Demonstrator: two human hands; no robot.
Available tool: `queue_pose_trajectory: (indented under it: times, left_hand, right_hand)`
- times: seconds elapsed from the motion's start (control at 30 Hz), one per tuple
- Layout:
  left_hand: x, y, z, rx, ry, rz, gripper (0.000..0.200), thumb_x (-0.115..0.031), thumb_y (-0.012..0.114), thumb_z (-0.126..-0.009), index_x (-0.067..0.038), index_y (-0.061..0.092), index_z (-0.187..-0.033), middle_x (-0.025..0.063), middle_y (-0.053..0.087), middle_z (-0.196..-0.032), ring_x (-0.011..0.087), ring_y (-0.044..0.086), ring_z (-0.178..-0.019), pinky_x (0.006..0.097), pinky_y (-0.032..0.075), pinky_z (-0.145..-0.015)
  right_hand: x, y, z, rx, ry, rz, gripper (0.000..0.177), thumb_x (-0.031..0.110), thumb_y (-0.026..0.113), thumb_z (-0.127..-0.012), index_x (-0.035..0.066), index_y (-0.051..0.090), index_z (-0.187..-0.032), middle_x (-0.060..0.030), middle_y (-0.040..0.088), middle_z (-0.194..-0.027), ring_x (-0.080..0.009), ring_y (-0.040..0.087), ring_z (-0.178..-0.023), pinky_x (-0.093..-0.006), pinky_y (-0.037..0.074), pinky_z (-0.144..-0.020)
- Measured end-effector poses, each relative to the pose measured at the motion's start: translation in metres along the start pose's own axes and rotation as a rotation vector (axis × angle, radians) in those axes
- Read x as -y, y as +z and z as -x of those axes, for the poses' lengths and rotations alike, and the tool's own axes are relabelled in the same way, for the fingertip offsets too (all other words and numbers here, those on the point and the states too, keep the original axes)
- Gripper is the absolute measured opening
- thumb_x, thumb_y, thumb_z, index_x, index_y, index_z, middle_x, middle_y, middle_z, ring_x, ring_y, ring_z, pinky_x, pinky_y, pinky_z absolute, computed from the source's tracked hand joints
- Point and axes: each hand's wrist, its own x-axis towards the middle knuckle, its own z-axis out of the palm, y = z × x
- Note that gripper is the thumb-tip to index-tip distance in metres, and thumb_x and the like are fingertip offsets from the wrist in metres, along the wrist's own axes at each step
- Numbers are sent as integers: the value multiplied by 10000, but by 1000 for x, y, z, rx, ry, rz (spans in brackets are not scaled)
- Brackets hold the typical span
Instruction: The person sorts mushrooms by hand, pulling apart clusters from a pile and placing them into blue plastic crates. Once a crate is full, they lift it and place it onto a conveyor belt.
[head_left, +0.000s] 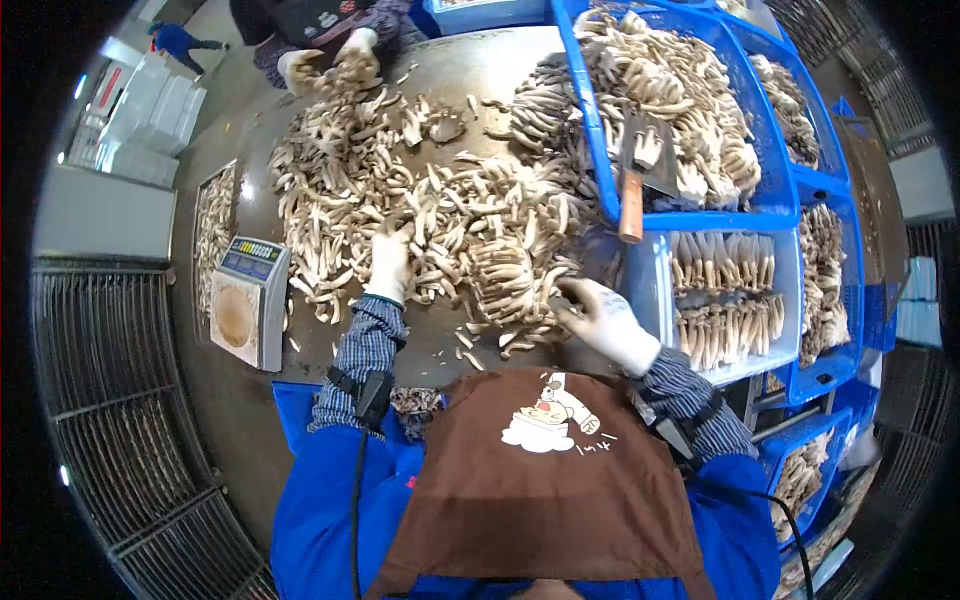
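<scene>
Loose brown-and-white mushrooms [440, 215] lie heaped across the metal table. My left hand [391, 262], in a white glove, reaches into the heap with its fingers drawn together; mushrooms surround the fingertips, and I cannot tell what they hold. Closer to my apron, a row of mushrooms [503, 281] lies side by side, stems lined up. My right hand [610, 322], gloved in white with darkened fingertips, is at the right end of that row, thumb and forefinger apart.
A digital scale [246, 300] stands at left. On the right, a white box [652, 290] holds two neat mushroom rows; beyond it a cleaver [632, 195] rests on a heaped blue crate [600, 150]. Across the table, another person's gloved hands [345, 65] handle mushrooms. Further blue crates line the right.
</scene>
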Motion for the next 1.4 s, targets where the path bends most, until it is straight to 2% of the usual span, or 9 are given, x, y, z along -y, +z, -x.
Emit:
queue_pose_trajectory:
  times: [0.33, 0.4, 0.47, 0.83, 0.93, 1.07, 1.1, 1.3, 1.4]
  left_hand:
    - [-5, -29, -2, -304, 233, 372, 621, 11, 661, -888, -9, 379, -1440, 138, 513, -1381, 236, 530, -1189, 359, 467, -990]
    - [2, -44, -9, -323, 242, -64, 496, -87, 578, -975, 37, 375, -1410, 133, 510, -1355, 243, 577, -1125, 337, 504, -955]
    - [-17, -25, 6, -272, 94, 545, 348, -74, 515, -992, 48, 467, -1314, 114, 554, -1198, 223, 601, -1088, 309, 567, -898]
    - [64, -1, 33, 335, 540, -1185, 159, -182, 630, -859, -49, 640, -945, 157, 675, -853, 250, 681, -896, 417, 536, -733]
    - [19, -27, 2, 459, -17, -966, 128, -120, 574, -884, -50, 646, -963, 124, 654, -806, 221, 683, -802, 353, 547, -668]
    - [5, -78, -48, -173, 501, -1157, 180, -202, 625, -945, -27, 651, -979, 65, 618, -772, 121, 585, -632, 281, 525, -566]
    - [-17, -84, -64, -158, 87, -641, 298, -293, 603, -982, 3, 632, -1002, 74, 623, -781, 130, 589, -628, 280, 511, -553]
    - [-35, -90, -78, -73, 60, -393, 387, -271, 584, -1001, -1, 564, -1278, 138, 676, -942, 149, 630, -631, 299, 528, -560]
    - [-53, -50, -47, 92, -46, -294, 648, -418, 604, -979, -35, 411, -1465, 176, 572, -1316, 208, 592, -1115, 310, 526, -863]
  right_hand:
    - [1, 67, -156, -197, 201, -39, 454, 297, 617, -912, 41, 573, -1285, -189, 643, -1206, -341, 560, -1202, -442, 242, -1139]
    - [-2, 81, -180, -216, 194, -55, 476, 265, 641, -930, -23, 546, -1297, -192, 630, -1232, -290, 597, -1137, -353, 449, -990]
    - [7, 87, -207, -205, 191, -258, 467, 253, 632, -933, -34, 545, -1290, -180, 637, -1205, -256, 600, -1118, -340, 448, -993]
    - [3, 132, -370, -336, 472, -228, 772, 320, 707, -829, -85, 382, -1399, -295, 497, -1382, -370, 523, -1253, -408, 423, -1050]
    - [18, 148, -401, -426, 455, -415, 733, 214, 751, -806, -25, 417, -1412, -192, 599, -1227, -264, 603, -1086, -357, 500, -900]
    - [-22, 173, -432, -458, 386, -90, 440, 116, 759, -751, -20, 508, -1086, -122, 607, -966, -210, 586, -881, -332, 493, -776]
    - [-5, 165, -425, -430, 402, -168, 451, 107, 755, -755, -32, 502, -1100, -116, 609, -967, -199, 582, -874, -325, 492, -772]
    - [1, 139, -377, -12, 549, -303, 632, 216, 713, -834, -55, 419, -1323, -188, 615, -1152, -229, 603, -1064, -352, 488, -967]
    - [60, 118, -319, 46, 376, -377, 763, 267, 726, -819, -71, 383, -1411, -227, 628, -1164, -264, 618, -1094, -394, 477, -1005]
